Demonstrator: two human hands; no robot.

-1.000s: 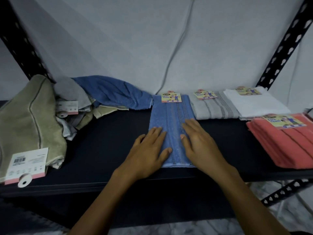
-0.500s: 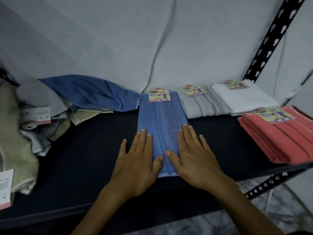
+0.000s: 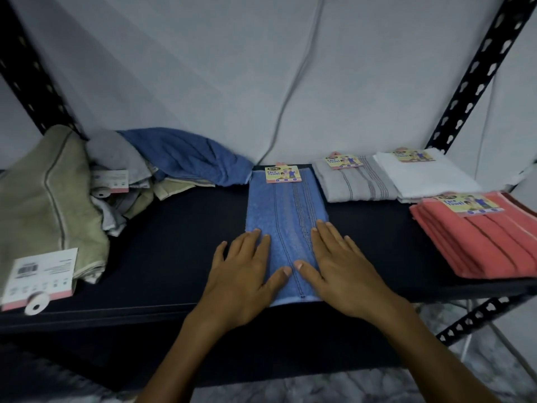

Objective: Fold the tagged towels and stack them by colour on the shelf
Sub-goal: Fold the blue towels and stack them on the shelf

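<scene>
A folded blue towel (image 3: 283, 210) with a yellow tag (image 3: 282, 173) at its far end lies lengthwise in the middle of the black shelf (image 3: 174, 242). My left hand (image 3: 242, 271) lies flat, fingers straight, across the towel's near left edge. My right hand (image 3: 343, 269) presses flat on the near right side, thumbs almost meeting. To the right lie a folded grey towel (image 3: 354, 181), a folded white towel (image 3: 421, 175) and a stack of coral towels (image 3: 488, 242), each tagged.
An unfolded heap fills the left end: a beige towel (image 3: 43, 199) with a white barcode tag (image 3: 40, 274), a grey towel (image 3: 116, 154) and a crumpled blue towel (image 3: 186, 155). Black perforated uprights (image 3: 470, 82) frame the shelf. A cable (image 3: 290, 88) hangs down the back wall.
Both hands have stayed flat on the blue towel, spreading slightly apart toward its edges. The view has swung back left, showing the beige towel and its tag again.
</scene>
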